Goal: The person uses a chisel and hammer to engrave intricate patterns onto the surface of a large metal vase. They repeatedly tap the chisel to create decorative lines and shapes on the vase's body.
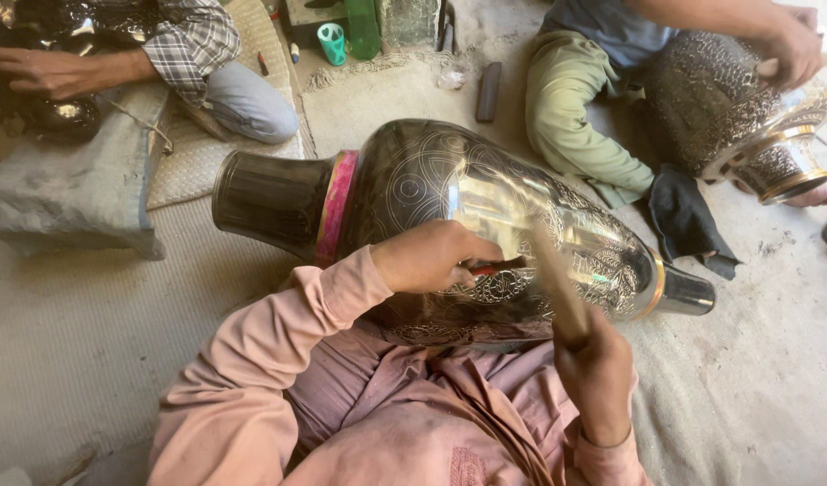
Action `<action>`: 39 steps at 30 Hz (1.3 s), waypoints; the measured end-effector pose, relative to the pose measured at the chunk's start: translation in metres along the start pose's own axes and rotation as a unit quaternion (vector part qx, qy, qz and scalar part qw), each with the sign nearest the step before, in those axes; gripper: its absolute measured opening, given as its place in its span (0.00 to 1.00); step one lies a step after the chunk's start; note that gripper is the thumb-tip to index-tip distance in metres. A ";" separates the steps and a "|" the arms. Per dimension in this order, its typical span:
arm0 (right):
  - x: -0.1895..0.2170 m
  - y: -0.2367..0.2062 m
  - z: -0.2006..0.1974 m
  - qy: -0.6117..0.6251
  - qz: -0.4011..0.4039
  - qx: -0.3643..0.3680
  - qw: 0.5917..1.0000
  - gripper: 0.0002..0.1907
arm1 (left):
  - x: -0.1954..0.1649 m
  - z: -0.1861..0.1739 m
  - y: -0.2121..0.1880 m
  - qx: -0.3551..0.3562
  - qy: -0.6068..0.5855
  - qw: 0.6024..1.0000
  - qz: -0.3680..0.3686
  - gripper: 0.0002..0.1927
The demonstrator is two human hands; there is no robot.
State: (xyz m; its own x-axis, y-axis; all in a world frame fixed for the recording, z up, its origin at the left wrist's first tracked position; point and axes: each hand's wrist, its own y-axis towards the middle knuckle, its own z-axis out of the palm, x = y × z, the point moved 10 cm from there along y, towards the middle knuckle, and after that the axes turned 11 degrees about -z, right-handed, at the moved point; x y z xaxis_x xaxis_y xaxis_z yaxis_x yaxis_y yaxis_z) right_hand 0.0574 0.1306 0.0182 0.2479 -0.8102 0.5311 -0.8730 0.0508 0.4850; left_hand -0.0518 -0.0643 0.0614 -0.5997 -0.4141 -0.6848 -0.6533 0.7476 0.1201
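Large engraved metal vase lies on its side across the person's lap, above the floor mat. Left hand closed around a red-handled chisel set against its wall. Right hand clenched on a blurred hammer handle. Judged heavy, rigid, slippery; best held at neck or foot. Contents not visible.

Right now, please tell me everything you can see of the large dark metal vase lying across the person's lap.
The large dark metal vase lies on its side across the lap, its flared black mouth to the left and narrow foot to the right. A pink band rings its neck, a gold band its foot. Fine engraved circles and scrollwork cover the shiny body. The left hand presses a red-handled tool on it; the right hand holds a blurred stick.
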 end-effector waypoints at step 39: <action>-0.027 -0.074 0.047 0.075 0.103 -0.100 0.987 0.14 | 0.007 0.033 0.012 0.202 0.031 0.979 -0.011 0.27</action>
State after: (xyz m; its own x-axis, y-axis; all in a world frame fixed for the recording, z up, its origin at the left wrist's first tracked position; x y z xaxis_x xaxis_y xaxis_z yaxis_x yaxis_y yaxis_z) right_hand 0.0954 0.1217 -0.0645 0.1455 -0.6758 0.7226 -0.8146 0.3327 0.4751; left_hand -0.0492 -0.0411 0.0343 -0.6233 -0.4535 -0.6370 -0.4376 0.8774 -0.1966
